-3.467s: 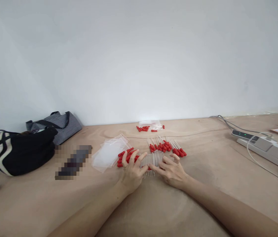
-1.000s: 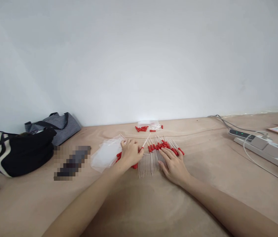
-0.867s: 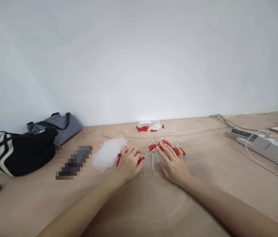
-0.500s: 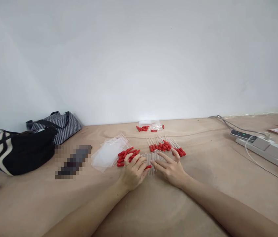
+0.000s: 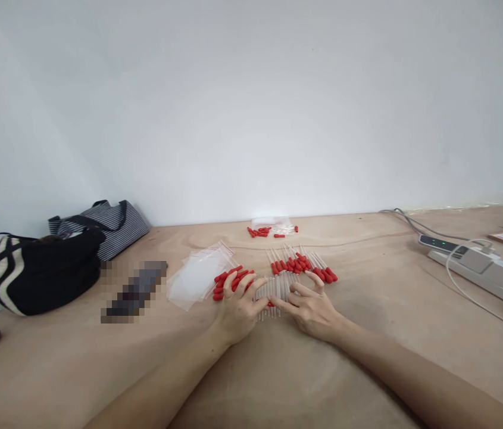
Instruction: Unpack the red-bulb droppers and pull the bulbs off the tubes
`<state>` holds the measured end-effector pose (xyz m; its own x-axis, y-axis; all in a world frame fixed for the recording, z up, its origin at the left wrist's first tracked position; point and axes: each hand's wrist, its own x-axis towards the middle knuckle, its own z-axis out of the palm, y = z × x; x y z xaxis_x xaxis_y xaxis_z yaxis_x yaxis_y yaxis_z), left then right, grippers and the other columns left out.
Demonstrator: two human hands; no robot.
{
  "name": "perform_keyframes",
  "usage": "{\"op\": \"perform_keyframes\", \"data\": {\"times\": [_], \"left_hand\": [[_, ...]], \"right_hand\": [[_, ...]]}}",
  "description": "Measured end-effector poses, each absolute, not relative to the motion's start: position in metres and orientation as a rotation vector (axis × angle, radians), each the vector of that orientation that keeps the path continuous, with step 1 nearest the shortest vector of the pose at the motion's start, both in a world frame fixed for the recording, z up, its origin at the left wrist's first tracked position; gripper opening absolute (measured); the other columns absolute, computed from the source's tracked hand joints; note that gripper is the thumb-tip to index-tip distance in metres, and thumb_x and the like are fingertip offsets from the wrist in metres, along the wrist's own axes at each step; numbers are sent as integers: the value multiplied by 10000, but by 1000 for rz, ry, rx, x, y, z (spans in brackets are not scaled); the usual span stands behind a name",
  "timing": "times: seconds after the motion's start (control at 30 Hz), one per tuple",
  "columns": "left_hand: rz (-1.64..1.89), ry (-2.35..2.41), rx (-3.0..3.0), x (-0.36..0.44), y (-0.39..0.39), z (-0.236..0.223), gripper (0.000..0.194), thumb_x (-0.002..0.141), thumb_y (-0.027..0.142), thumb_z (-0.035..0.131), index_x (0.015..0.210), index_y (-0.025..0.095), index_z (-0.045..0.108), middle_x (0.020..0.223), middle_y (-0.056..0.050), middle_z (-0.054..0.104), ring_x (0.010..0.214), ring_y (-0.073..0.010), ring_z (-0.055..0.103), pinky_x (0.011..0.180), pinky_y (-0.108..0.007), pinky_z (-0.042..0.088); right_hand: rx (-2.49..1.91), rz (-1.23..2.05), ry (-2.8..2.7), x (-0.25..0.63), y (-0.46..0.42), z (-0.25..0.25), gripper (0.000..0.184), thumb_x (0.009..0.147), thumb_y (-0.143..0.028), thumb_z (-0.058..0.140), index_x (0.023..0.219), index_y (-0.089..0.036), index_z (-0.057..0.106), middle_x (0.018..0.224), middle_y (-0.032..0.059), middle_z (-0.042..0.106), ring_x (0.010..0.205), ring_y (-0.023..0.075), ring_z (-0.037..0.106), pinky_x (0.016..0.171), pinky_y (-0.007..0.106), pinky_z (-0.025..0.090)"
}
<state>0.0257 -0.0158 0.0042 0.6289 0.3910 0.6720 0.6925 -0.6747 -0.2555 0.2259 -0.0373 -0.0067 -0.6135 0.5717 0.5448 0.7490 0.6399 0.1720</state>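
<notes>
Both hands rest on the wooden table [image 5: 278, 381], fingertips meeting over a row of clear thin tubes [image 5: 273, 288]. My left hand [image 5: 241, 305] lies by a pile of red caps [image 5: 230, 280], its thumb and forefinger pinched on a small red cap [image 5: 270, 304]. My right hand [image 5: 311, 308] is curled, its index and thumb closed on one clear tube beside that cap. Just beyond the hands lies a fan of red-capped tubes [image 5: 300, 264].
A stack of clear plastic bags [image 5: 195, 277] lies left of the caps. More red caps and a bag [image 5: 271, 229] sit near the wall. Two striped bags [image 5: 32, 271] stand at far left, and a power strip with cables [image 5: 474, 262] at right.
A second ago my left hand was further out holding a capped tube near the bags while my right lay flat on the tubes. Both have pulled back and met over the clear tubes.
</notes>
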Motion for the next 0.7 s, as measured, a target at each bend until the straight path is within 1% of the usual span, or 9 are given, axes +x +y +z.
{"op": "perform_keyframes", "data": {"times": [0.13,0.23,0.3,0.37,0.43,0.5,0.57,0.7], "left_hand": [[-840,-833,-2333,25,-17,6,160,782,182,515,733,281,630,1069,18,610,1044,-206,472,980,-484,169],[-883,-925,-2315,15,-14,14,150,799,211,505,731,265,627,1041,-1,617,1008,-214,491,928,-475,236],[-945,-1085,-2302,3,-8,21,160,809,243,488,737,247,631,976,-33,623,940,-218,515,852,-437,325],[-1032,-1253,-2336,-10,-1,29,186,822,273,452,793,227,630,863,-51,609,830,-191,537,762,-358,405],[-1121,-1402,-2389,-23,8,34,207,824,289,424,862,206,610,814,-44,579,764,-163,547,706,-296,446],[-1185,-1560,-2388,-32,17,35,204,800,288,433,901,192,582,817,-36,567,735,-150,558,687,-271,465],[-1188,-1741,-2342,-39,27,32,208,765,266,452,925,181,554,831,-36,572,718,-146,568,678,-268,476],[-1004,-2046,-2312,-42,47,25,238,732,205,450,957,173,521,848,-35,607,732,-139,589,669,-248,474]], "right_hand": [[-1051,-551,-2439,227,-39,-3,515,827,-107,356,1270,-368,349,638,-28,595,786,152,468,947,429,39],[-1089,-532,-2417,235,-38,0,539,805,-90,366,1259,-381,360,618,-34,587,767,147,478,930,428,50],[-1193,-488,-2329,244,-36,1,531,779,-80,375,1246,-331,398,633,-27,602,730,139,491,915,410,86],[-1325,-452,-2192,251,-32,0,444,778,-97,368,1189,-230,473,669,3,626,683,132,505,890,381,138],[-1445,-453,-2080,256,-28,-2,333,802,-131,342,1067,-151,544,679,35,633,631,131,511,844,351,192],[-1556,-482,-2043,257,-25,-6,298,811,-131,312,952,-130,574,673,56,625,611,142,511,785,332,231],[-1649,-511,-2052,256,-23,-9,306,795,-99,296,912,-133,577,725,81,620,660,166,519,738,323,251],[-1737,-507,-2072,253,-23,-16,315,746,-53,328,921,-149,572,881,119,588,803,206,512,718,323,270]]}}
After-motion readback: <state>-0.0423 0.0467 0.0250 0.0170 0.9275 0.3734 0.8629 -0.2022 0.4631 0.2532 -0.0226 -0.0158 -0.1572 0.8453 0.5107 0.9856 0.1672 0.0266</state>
